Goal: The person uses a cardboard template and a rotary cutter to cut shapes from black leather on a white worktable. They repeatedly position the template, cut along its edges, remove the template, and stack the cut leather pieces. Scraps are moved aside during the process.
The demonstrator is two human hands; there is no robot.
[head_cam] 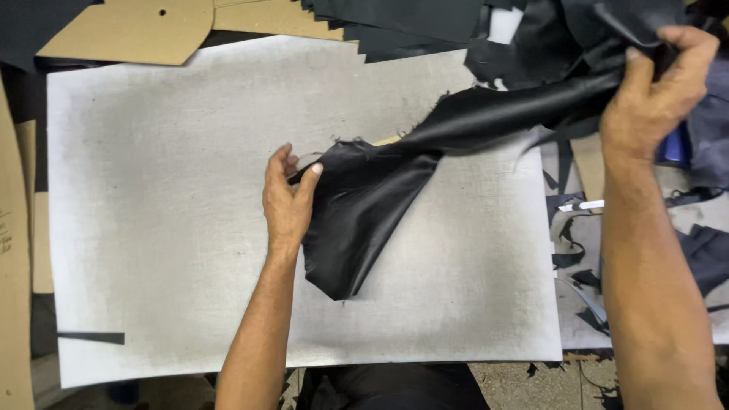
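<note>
A long piece of black leather (364, 205) stretches from the middle of a scuffed white cutting board (152, 190) up to the right. My left hand (287, 199) pinches its near edge over the board's centre. My right hand (653, 99) grips the far end, bunched up, above the board's right edge. The leather is twisted between the two hands and its lower flap lies flat on the board.
Brown cardboard patterns (133, 30) lie at the top left, and another runs down the left edge. A heap of black leather pieces (425, 19) fills the top. Scraps and offcuts (577, 250) litter the surface to the right of the board. A thin black strip (91, 337) lies at the board's lower left.
</note>
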